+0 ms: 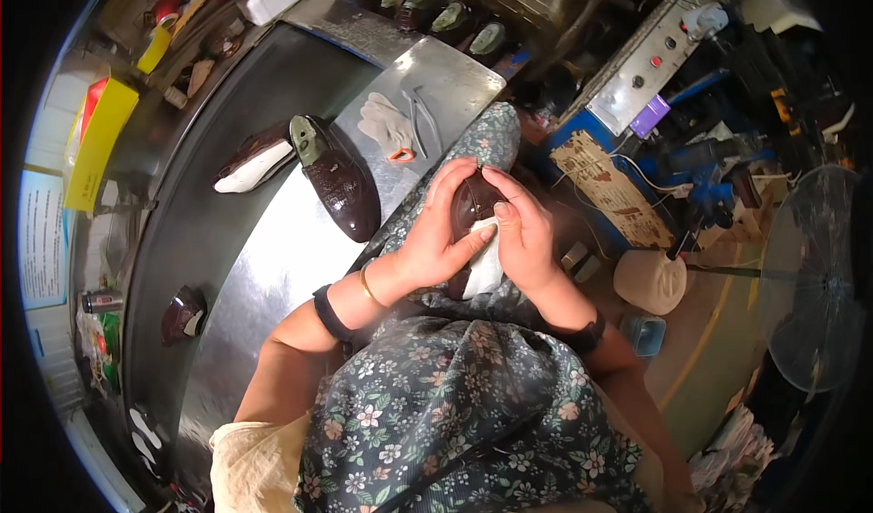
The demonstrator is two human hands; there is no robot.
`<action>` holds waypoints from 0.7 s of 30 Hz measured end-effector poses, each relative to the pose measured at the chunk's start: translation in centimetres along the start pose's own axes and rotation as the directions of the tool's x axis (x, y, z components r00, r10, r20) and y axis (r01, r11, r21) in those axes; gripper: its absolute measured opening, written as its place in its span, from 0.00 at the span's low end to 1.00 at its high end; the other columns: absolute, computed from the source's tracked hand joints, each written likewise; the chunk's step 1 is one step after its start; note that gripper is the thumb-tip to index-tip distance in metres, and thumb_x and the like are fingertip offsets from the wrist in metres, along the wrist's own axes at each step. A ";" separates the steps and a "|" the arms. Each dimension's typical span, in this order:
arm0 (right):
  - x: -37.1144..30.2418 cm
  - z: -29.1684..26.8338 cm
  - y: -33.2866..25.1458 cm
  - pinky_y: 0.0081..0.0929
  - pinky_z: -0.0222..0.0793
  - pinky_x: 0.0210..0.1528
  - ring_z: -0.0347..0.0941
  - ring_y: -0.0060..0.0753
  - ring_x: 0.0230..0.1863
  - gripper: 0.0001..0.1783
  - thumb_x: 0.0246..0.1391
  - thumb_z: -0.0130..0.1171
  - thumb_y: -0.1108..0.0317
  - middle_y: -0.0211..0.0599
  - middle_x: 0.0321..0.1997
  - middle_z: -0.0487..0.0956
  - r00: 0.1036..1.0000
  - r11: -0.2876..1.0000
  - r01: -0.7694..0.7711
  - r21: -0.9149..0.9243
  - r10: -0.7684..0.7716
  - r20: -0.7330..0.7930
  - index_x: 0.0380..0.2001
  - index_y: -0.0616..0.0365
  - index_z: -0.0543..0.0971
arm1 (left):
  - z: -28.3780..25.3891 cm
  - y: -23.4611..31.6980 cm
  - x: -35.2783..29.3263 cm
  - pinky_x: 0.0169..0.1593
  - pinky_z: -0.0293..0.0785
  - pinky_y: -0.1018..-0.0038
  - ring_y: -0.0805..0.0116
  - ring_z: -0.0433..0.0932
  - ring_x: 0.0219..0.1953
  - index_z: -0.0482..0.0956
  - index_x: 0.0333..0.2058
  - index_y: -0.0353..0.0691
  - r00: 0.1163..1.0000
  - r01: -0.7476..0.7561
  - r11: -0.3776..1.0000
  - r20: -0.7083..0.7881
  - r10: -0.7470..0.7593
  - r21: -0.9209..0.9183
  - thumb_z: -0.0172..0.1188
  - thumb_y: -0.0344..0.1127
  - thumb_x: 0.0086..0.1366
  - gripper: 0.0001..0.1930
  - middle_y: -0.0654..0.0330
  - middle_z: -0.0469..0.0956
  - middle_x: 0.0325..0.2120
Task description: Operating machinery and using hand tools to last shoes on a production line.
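Over my lap, both hands hold a dark brown leather shoe (473,202) with a white underside. My left hand (436,231) wraps its left side, thumb on the white part. From the other side my right hand (527,236) cups it, thumb pressed near the middle. The fingertips of both hands almost meet at its far end, and the palms hide much of it. On the metal bench to my left lies a brown shoe (344,190) with a green last in it. Beside it a second shoe (255,160) rests on its side, white underside showing.
A pale glove (386,124) and metal pincers (423,122) lie on the metal bench (273,286). Another brown shoe (185,316) sits on the dark belt (245,85). More shoes (452,20) stand at the back. Right: a control panel (650,67), thread cone (649,281) and fan (812,276).
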State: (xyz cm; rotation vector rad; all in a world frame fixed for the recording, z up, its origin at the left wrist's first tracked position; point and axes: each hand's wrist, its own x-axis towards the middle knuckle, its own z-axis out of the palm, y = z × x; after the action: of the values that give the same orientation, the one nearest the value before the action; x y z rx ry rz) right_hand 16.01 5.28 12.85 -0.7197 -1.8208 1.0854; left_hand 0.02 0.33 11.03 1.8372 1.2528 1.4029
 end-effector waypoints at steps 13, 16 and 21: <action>-5.0 -16.3 -0.1 0.39 0.60 0.65 0.62 0.38 0.63 0.38 0.58 0.60 0.58 0.42 0.66 0.61 0.711 0.752 -0.652 0.094 0.564 0.420 0.67 0.55 0.56 | 6.1 5.5 3.0 0.70 0.46 0.55 0.41 0.41 0.71 0.52 0.65 0.29 0.727 -0.082 0.972 0.655 0.209 -0.219 0.68 0.41 0.54 0.46 0.40 0.45 0.68; -10.0 -17.5 1.7 0.45 0.75 0.51 0.71 0.47 0.55 0.35 0.47 0.62 0.62 0.44 0.56 0.70 0.376 0.269 -0.844 0.465 0.914 0.154 0.59 0.53 0.65 | 3.5 0.8 5.5 0.70 0.48 0.55 0.43 0.45 0.71 0.58 0.64 0.36 0.790 -0.136 0.990 0.598 0.132 -0.039 0.66 0.43 0.57 0.40 0.40 0.47 0.68; -10.7 -15.8 3.9 0.48 0.80 0.41 0.76 0.48 0.50 0.32 0.49 0.59 0.58 0.46 0.51 0.77 0.504 0.221 -0.430 0.875 0.863 0.030 0.56 0.63 0.69 | -6.9 -15.3 15.3 0.69 0.52 0.63 0.46 0.53 0.69 0.60 0.65 0.40 0.868 0.376 0.750 0.077 -0.491 0.544 0.67 0.53 0.56 0.43 0.37 0.54 0.65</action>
State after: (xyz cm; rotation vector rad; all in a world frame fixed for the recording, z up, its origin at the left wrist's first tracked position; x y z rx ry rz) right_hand 35.09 4.57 9.07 -1.1024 -0.2907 1.9152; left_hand -11.25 19.78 7.98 1.7743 1.9180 0.6193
